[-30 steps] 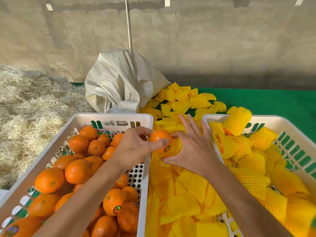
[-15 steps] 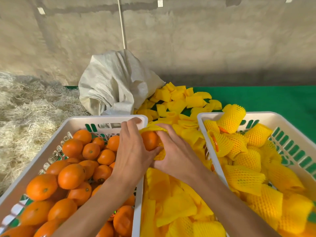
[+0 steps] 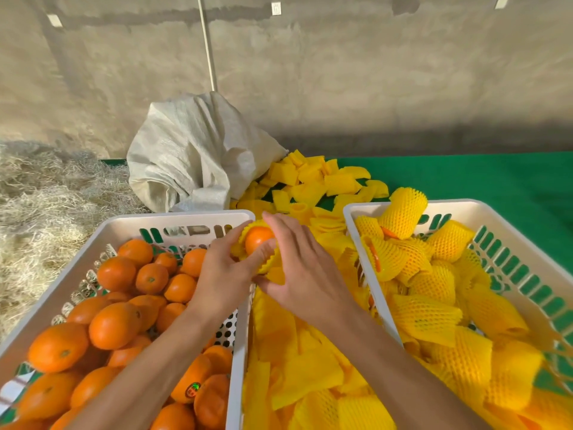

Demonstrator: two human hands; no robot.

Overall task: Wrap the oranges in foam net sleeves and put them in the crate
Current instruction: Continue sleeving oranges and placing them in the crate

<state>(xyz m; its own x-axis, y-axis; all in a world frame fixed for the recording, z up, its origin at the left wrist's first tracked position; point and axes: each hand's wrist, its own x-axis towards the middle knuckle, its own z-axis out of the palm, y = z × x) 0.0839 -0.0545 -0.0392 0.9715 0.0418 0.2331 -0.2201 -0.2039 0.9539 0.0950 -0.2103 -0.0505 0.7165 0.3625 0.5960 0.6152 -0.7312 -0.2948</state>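
Observation:
Both hands meet over the gap between two white crates. My left hand (image 3: 224, 274) and my right hand (image 3: 302, 271) hold one orange (image 3: 257, 238) that sits partly inside a yellow foam net sleeve (image 3: 269, 264); the orange's top still shows. The left crate (image 3: 186, 218) holds several bare oranges (image 3: 114, 325). The right crate (image 3: 465, 206) is filled with several sleeved oranges (image 3: 428, 315). Loose flat yellow sleeves (image 3: 297, 367) lie piled between the crates.
A white woven sack (image 3: 192, 156) stands behind the left crate, with more loose sleeves (image 3: 313, 178) spilled beside it on the green table cover (image 3: 480, 178). Straw (image 3: 46, 206) lies at the left. A concrete wall and a thin pole stand behind.
The orange was held bare above the sleeves; now both hands have closed round it and the yellow sleeve covers its lower part. The hands shifted slightly left, towards the left crate's corner.

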